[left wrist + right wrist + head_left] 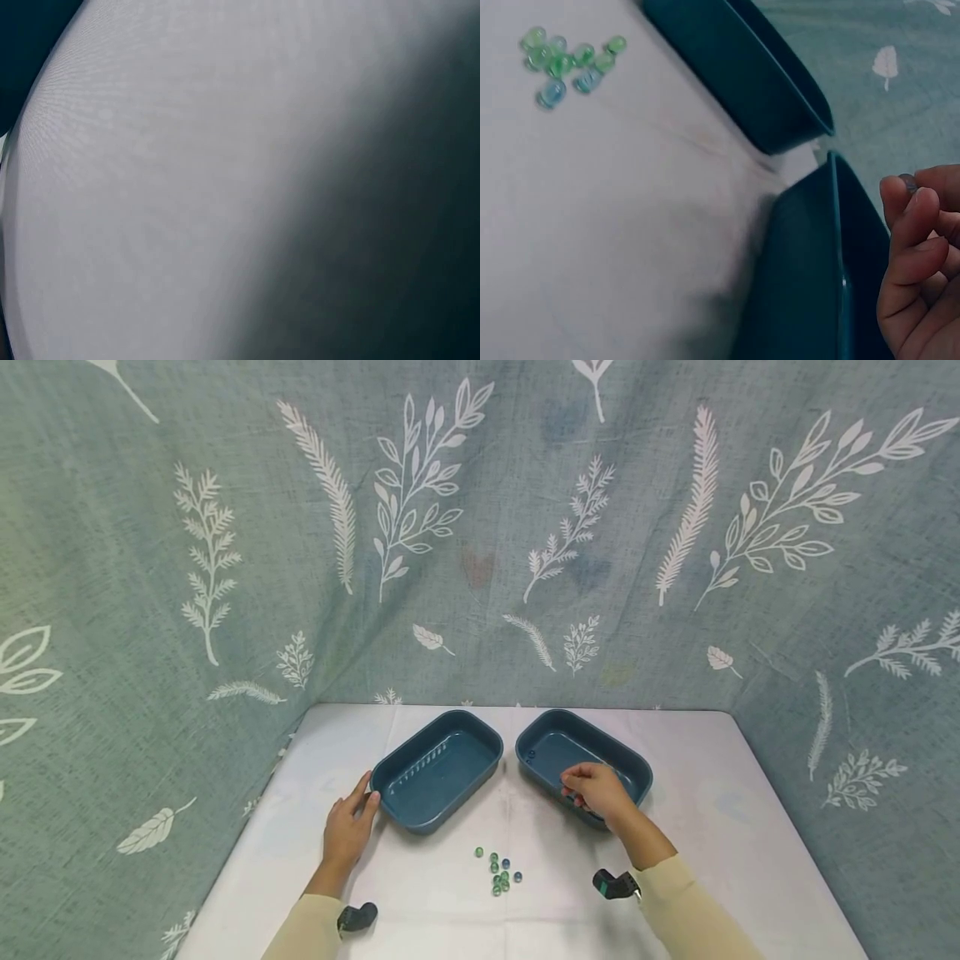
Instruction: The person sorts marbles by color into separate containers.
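My right hand [597, 789] is over the near part of the right blue bin [558, 717]. In the right wrist view, its thumb and fingertips pinch a small glass marble [907, 182], greyish-blue and partly covered by the fingers. A few dark blue marbles [531, 755] lie inside that bin at its left end. My left hand [348, 835] rests against the left corner of the left blue bin [427, 828], with its fingers extended along the outside. Between the bins and me lies a loose group of green marbles [494, 867] and blue marbles [517, 877] on the white cloth.
Both bins stand angled toward each other on the white-covered table [442, 910], with a narrow gap between their far ends. A grey-green leaf-patterned curtain [480, 635] encloses the back and sides. The left wrist view shows mostly blurred white cloth.
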`<action>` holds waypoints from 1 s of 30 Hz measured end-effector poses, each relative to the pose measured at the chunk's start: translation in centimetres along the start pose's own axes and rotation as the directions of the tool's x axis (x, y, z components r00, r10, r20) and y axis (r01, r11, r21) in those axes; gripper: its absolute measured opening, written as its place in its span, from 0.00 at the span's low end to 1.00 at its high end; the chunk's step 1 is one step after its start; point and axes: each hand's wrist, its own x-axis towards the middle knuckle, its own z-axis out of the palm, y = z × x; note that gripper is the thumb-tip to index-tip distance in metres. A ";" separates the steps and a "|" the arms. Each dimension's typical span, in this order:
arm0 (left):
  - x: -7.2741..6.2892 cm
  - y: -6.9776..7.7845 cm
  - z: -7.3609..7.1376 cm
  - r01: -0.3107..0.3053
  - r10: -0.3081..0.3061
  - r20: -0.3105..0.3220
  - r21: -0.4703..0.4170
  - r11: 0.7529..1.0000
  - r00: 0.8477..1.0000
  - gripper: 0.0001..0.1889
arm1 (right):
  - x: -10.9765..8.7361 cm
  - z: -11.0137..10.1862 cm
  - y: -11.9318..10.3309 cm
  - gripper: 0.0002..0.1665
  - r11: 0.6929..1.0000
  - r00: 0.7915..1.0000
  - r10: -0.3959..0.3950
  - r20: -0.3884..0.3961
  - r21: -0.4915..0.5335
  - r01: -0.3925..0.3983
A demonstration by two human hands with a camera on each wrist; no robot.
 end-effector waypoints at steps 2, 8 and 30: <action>0.0 -0.1 0.0 -0.009 0.009 -0.001 -0.001 1.000 1.000 0.29 | 0.2 -0.4 0.1 0.12 1.000 1.000 0.007 -0.002 0.001 -0.007; 0.0 0.2 -0.1 -0.026 0.026 -0.006 0.003 1.000 1.000 0.28 | 1.0 -1.2 0.4 0.13 1.000 1.000 0.021 -0.020 -0.010 -0.022; -0.1 0.3 -0.2 -0.002 0.002 0.011 0.011 1.000 1.000 0.29 | 5.0 -1.3 2.0 0.13 0.991 0.995 0.093 -0.036 -0.088 -0.096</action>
